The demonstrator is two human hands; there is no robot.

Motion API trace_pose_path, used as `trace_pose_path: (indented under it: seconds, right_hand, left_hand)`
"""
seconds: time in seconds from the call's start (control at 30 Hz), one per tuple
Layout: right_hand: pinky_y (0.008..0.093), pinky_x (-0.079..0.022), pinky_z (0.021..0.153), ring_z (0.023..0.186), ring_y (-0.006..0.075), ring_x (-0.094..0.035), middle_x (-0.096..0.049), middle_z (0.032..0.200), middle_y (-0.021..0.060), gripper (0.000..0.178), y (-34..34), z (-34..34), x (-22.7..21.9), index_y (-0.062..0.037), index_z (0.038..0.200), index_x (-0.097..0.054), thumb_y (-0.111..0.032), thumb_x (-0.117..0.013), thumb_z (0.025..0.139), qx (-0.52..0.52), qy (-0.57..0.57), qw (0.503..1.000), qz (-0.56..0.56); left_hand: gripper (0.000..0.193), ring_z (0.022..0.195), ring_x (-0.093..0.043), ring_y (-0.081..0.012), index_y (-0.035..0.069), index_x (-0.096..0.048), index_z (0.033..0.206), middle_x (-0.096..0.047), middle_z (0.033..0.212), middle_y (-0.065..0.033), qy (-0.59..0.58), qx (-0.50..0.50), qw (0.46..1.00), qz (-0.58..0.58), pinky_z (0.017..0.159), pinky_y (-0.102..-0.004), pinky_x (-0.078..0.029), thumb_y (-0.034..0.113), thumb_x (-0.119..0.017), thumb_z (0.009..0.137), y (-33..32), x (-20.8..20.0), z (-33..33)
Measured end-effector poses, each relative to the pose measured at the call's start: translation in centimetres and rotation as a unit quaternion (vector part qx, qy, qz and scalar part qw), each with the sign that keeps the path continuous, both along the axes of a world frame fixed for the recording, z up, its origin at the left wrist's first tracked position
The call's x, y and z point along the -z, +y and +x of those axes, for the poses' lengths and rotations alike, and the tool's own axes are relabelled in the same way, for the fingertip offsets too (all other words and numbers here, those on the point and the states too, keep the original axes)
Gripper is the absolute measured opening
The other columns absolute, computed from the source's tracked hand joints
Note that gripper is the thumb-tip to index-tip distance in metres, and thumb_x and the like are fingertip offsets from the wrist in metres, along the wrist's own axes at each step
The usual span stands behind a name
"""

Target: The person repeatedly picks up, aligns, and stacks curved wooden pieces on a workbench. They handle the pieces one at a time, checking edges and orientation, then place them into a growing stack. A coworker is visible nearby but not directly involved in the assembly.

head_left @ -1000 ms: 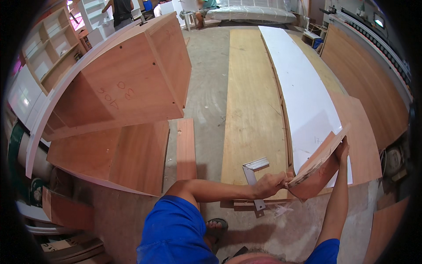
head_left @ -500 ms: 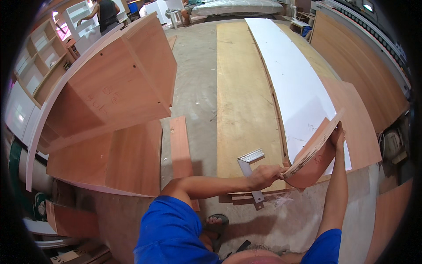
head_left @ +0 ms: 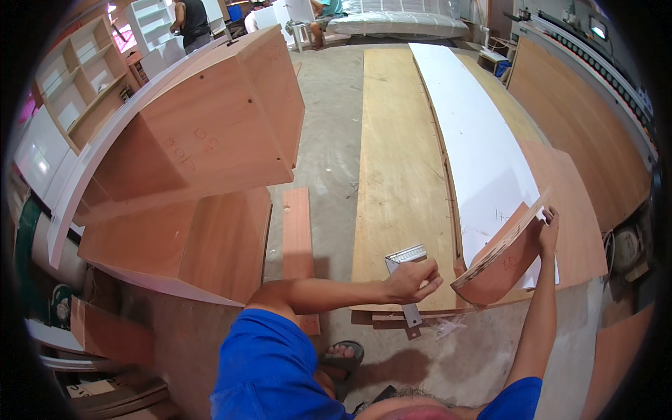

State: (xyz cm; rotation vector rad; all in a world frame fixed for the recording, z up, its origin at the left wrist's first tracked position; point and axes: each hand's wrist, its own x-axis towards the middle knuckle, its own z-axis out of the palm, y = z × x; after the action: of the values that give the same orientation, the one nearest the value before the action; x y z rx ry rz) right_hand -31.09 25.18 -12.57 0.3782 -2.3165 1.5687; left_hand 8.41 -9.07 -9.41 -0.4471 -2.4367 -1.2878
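A reddish-brown wooden panel (head_left: 505, 269) with a rough, splintered edge is held tilted up at the right, over the near end of a long white board (head_left: 483, 147). My right hand (head_left: 549, 231) grips its far right edge; some of those fingers are hidden behind it. My left hand (head_left: 414, 281) hovers a short way left of the panel's near corner, touching nothing I can see, its fingers loosely curled and apart. Under that hand, a silver metal square (head_left: 411, 315) lies on the yellowish plywood sheet (head_left: 392, 168), partly covered by the hand.
Large reddish wooden cabinet boxes (head_left: 203, 133) stand at the left. A narrow wooden strip (head_left: 297, 231) lies on the concrete floor beside them. A wide brown panel (head_left: 567, 119) leans along the right. Far back, a person (head_left: 191, 24) stands near white shelving, and another sits.
My left hand has let go of the panel's near corner and drawn back slightly to the left. My right hand still holds the panel, which stays tilted. The view has shifted a little.
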Motion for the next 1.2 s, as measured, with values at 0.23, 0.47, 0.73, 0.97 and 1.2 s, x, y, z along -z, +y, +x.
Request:
trace_pose_path:
  seconds: [0.23,0.47,0.73,0.97,1.2]
  right_hand:
    - [0.0334,-0.042,0.105,0.122,0.0186,-0.056,-0.061,0.130,0.0123,0.039,1.2,7.0,-12.2,-0.0023,0.138,-0.053,-0.014,-0.057,0.101,-0.010,0.008,0.998,-0.067]
    - [0.0305,-0.041,0.102,0.114,0.0150,-0.057,-0.064,0.124,0.0087,0.043,-7.9,26.6,-29.9,-0.0045,0.138,-0.054,-0.020,-0.064,0.100,-0.335,-0.017,0.942,0.018]
    - [0.0343,-0.048,0.102,0.124,0.0206,-0.057,-0.061,0.132,0.0135,0.050,-6.3,28.1,-30.3,0.0017,0.145,-0.047,-0.014,-0.064,0.100,-0.304,0.008,0.952,-0.041]
    - [0.0286,-0.051,0.086,0.098,0.0127,-0.061,-0.062,0.109,0.0045,0.047,-2.6,24.2,-27.9,0.0008,0.143,-0.050,-0.020,-0.062,0.102,-0.269,-0.014,0.963,0.008]
    - [0.0228,-0.048,0.079,0.087,0.0076,-0.056,-0.057,0.094,0.0015,0.032,0.8,17.5,-18.7,-0.0019,0.124,-0.054,-0.028,-0.054,0.105,-0.172,-0.176,0.969,-0.034]
  left_hand:
    - [0.024,0.086,-0.044,-0.0189,0.003,-0.048,0.112,-0.053,0.102,-0.0103,0.066,0.019,0.984,0.165,0.082,-0.0327,-0.040,0.024,-0.047,0.101,-0.6,-11.3,-1.0]
    - [0.028,0.098,-0.037,-0.0245,0.005,-0.045,0.115,-0.041,0.104,-0.0113,0.158,0.065,0.981,0.088,0.095,-0.0400,-0.033,0.030,-0.044,0.103,4.1,-21.7,-5.4]
    - [0.044,0.106,-0.040,-0.0299,0.006,-0.045,0.111,-0.039,0.110,-0.0153,0.042,0.089,0.993,0.062,0.100,-0.0443,-0.031,0.050,-0.040,0.106,11.2,-26.0,-10.3]
    - [0.060,0.125,-0.047,-0.0413,0.002,-0.041,0.134,-0.056,0.125,-0.0267,-0.033,0.063,0.996,0.048,0.106,-0.0496,-0.037,0.055,-0.034,0.106,12.7,-24.3,-12.9]
    - [0.096,0.130,-0.054,-0.0408,-0.009,-0.043,0.142,-0.052,0.139,-0.0349,-0.205,-0.067,0.975,0.054,0.103,-0.0467,-0.047,0.074,-0.047,0.094,4.9,-15.8,-19.8]
